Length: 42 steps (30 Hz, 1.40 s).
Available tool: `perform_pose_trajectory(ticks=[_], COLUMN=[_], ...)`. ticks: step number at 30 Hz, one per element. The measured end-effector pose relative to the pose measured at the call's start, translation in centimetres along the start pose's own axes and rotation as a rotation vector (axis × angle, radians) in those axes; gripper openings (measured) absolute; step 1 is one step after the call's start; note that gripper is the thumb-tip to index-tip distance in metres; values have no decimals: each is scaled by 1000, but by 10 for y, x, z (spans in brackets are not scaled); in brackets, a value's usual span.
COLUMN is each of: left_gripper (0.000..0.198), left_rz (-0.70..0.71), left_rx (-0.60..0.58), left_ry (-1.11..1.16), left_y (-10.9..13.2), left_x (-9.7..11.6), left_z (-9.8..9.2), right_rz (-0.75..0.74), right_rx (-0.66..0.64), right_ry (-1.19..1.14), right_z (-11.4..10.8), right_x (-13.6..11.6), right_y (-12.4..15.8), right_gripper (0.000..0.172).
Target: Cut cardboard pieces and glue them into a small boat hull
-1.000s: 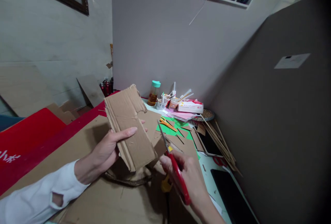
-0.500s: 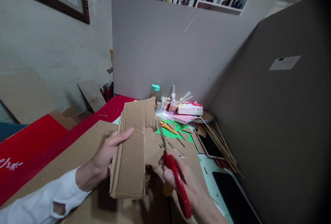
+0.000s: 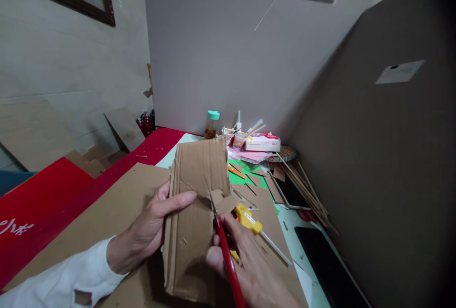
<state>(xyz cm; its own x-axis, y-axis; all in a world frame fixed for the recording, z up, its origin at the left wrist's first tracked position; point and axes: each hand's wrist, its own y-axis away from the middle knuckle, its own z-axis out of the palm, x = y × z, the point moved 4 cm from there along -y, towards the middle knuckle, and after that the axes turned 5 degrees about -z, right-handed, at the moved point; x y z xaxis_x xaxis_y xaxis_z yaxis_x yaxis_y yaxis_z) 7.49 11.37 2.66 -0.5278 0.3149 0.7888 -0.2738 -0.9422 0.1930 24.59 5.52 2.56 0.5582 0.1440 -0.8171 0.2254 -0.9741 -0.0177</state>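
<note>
My left hand [image 3: 156,220] grips a folded piece of corrugated cardboard [image 3: 190,246] by its left side, thumb lying flat across the front. In my right hand [image 3: 242,260] is a pair of red-handled scissors [image 3: 228,260]. Their blades lie at the notch in the cardboard's right edge, pointing up and left over its face. Whether a lower blade is behind the cardboard is hidden. Just beyond my right hand, a yellow glue gun [image 3: 248,219] with a white glue stick rests on the large cardboard sheet [image 3: 131,203].
Orange scissors [image 3: 236,171] and cardboard scraps lie on a green sheet. Behind stand a jar with a teal lid [image 3: 213,123], cups of tools and a tissue pack [image 3: 263,143]. Wooden sticks [image 3: 302,189] and a black tablet [image 3: 329,267] are at the right, beside a grey partition [image 3: 392,156].
The scissors have moved from beside the cardboard's right edge onto it at the notch. The cardboard sits slightly lower and further right. The glue gun has come into clear view.
</note>
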Motion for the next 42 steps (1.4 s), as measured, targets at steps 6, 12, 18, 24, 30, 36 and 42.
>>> perform_pose_trajectory(ticks=[6, 12, 18, 24, 30, 36, 42], left_gripper=[32, 60, 69, 66, 68, 71, 68], left_rz=[-23, -21, -36, -29, -32, -47, -59], left_rx=[-85, -71, -65, -51, -35, -20, -20], left_ry=[-45, -51, -72, -77, -49, -52, -65], left_y=[9, 15, 12, 12, 6, 6, 4], left_x=[-8, -4, -4, -6, -10, -12, -14], left_z=[11, 15, 14, 13, 9, 6, 5], right_rz=[-124, -102, -25, 9, -4, -89, -96], right_rx=[-41, -62, -53, -32, -9, 24, 37], right_ry=[-131, -88, -96, -101, -115, -4, -56], right_z=[1, 5, 4, 0, 5, 8, 8], right_x=[-9, 0, 2, -7, -1, 2, 2], right_y=[-3, -4, 0, 3, 0, -8, -7], right_gripper=[68, 64, 46, 34, 36, 43, 45])
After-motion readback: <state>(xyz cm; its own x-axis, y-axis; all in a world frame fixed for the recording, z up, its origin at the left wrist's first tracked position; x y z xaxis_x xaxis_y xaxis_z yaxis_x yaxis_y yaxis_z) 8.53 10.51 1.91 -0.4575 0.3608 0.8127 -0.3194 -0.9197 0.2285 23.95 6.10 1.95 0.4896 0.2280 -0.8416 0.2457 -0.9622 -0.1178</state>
